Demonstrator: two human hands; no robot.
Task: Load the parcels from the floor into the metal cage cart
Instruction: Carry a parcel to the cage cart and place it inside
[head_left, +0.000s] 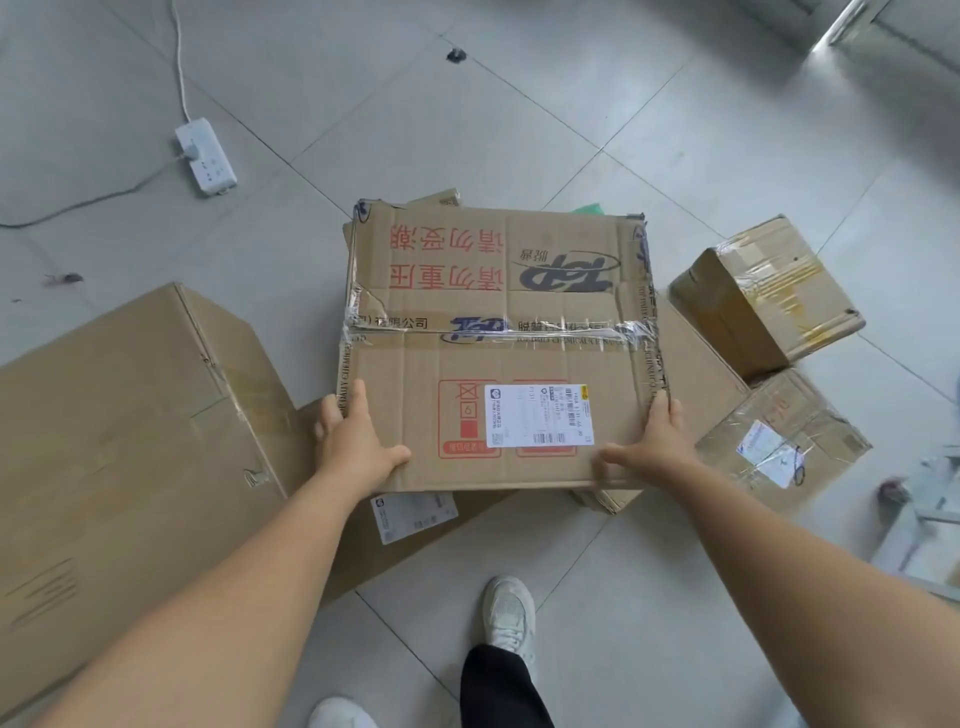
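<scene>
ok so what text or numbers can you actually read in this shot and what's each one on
"请勿受潮" and "请勿重压": red, upside down, on the taped box that the left hand and right hand grip.
"TOP": dark logo, upside down, same box.
"6": in its red stacking mark.
White shipping label: barcodes, print too small.
Label on the flat box underneath: blurred.
Label on the small box at right: unreadable.

— What's in front of me?
— My printed, taped carton (498, 343) lies flat atop another flat box (691, 358); a big box (130, 457) sits left, two small taped parcels (763, 296) (779, 441) right, all on the floor.
</scene>
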